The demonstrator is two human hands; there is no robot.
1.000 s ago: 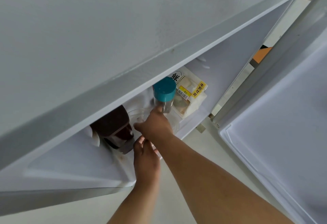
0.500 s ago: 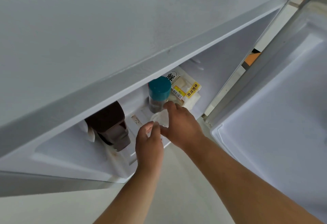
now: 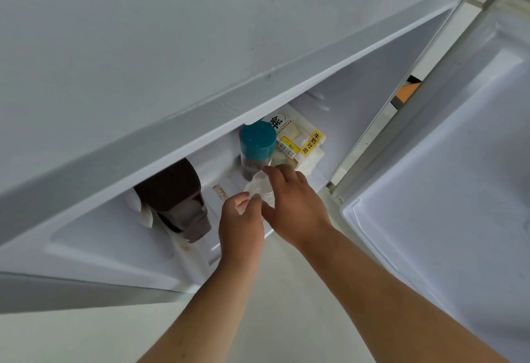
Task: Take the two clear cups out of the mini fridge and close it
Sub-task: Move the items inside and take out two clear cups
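Observation:
I look down over the white mini fridge (image 3: 177,47), and its door (image 3: 447,196) hangs open to the right. Both my hands meet at the front of the opening. My right hand (image 3: 296,208) grips a clear cup (image 3: 260,189) from the right, its thumb under the cup. My left hand (image 3: 240,226) pinches the clear plastic from below left. The cup is tilted and held above the fridge floor. Whether the plastic between my hands is one cup or two together, I cannot tell.
Inside, a jar with a teal lid (image 3: 258,143) stands just behind the cup. A bread bag with a yellow label (image 3: 308,147) leans behind the jar. A dark brown container (image 3: 177,196) sits at the left. Pale floor (image 3: 286,291) lies below my forearms.
My right hand has drawn the clear cup from beside the brown container out to the front. My left hand has risen and closed on it. The view has shifted slightly.

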